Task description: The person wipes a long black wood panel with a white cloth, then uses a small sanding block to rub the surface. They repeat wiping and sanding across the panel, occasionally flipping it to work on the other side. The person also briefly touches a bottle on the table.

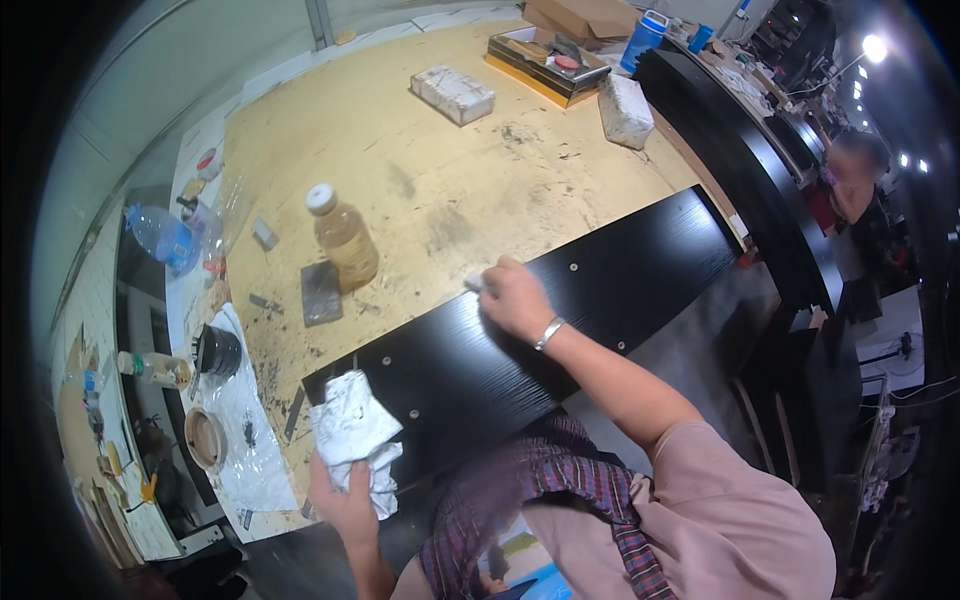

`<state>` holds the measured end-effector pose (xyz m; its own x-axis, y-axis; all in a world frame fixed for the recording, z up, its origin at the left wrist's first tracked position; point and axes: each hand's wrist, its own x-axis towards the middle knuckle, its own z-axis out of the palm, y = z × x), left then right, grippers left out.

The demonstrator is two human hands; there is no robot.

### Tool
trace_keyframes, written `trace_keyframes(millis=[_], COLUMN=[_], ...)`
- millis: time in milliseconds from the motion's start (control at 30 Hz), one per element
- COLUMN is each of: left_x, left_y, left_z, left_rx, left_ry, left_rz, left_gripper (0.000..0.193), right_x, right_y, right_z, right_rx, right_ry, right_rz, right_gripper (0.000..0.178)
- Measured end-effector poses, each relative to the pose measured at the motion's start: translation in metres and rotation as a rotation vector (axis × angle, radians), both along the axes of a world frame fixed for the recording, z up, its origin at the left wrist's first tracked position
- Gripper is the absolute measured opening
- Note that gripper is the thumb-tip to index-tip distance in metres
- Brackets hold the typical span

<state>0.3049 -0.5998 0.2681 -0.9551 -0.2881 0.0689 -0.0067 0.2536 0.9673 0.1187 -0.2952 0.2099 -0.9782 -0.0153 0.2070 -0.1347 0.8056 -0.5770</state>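
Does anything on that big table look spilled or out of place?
Yes. Dark smudges mark the yellow tabletop beyond the black board, and dark bits lie scattered left of the bottle. Against the paler surface, they look messy.

Room beyond board [475, 350], right of bottle [347, 248]

dusty-pink short-sleeved shirt [740, 510] | dark red-and-blue plaid cloth [580, 478] | shiny silver wristband [549, 334]
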Motion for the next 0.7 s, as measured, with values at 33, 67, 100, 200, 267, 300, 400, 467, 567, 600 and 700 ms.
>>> trace_keyframes(millis=[33, 67, 100, 200, 267, 300, 400, 467, 567, 600, 700], left_x=[-0.005, -0.009, -0.014, -0.033, -0.045, -0.053, -0.084, -0.11, -0.151, -0.164, -0.181], left_y=[0.014, 0.028, 0.044, 0.103, 0.141, 0.16, 0.212, 0.24, 0.281, 0.297, 0.325], left_z=[0.002, -0.005, -0.009, -0.01, -0.02, -0.026, -0.029, -0.035, -0.052, -0.063, -0.079], left_rx=[0.018, 0.021, 0.043, 0.038, 0.077, 0.094, -0.02, -0.199, -0.639, -0.752, -0.973], left_ry=[-0.007, 0.012, 0.008, 0.02, 0.017, 0.01, -0.027, -0.036, 0.046, 0.111, 0.197], left_rz=[-0.017, -0.011, -0.013, -0.028, -0.008, -0.002, -0.031, -0.066, -0.142, -0.164, -0.161], left_gripper=[0.047, 0.045, 0.044, 0.042, 0.042, 0.041, 0.043, 0.047, 0.057, 0.058, 0.058], right_x=[-0.005, -0.012, -0.02, -0.037, -0.049, -0.057, -0.077, -0.087, -0.09, -0.089, -0.068], right_y=[0.026, 0.057, 0.092, 0.191, 0.249, 0.282, 0.361, 0.407, 0.406, 0.39, 0.336], right_z=[0.002, -0.001, -0.007, -0.006, -0.004, -0.008, -0.003, -0.011, -0.008, -0.005, -0.001], right_rx=[0.027, 0.064, 0.101, 0.138, 0.169, 0.187, 0.216, 0.284, 0.241, 0.176, -0.063], right_ry=[-0.023, -0.013, -0.005, -0.013, -0.018, -0.003, -0.014, 0.048, 0.024, -0.001, -0.027], right_rz=[-0.047, -0.078, -0.109, -0.222, -0.273, -0.301, -0.409, -0.449, -0.455, -0.369, -0.058], right_gripper=[0.013, 0.013, 0.013, 0.02, 0.014, 0.014, 0.013, 0.012, 0.017, 0.016, 0.012])
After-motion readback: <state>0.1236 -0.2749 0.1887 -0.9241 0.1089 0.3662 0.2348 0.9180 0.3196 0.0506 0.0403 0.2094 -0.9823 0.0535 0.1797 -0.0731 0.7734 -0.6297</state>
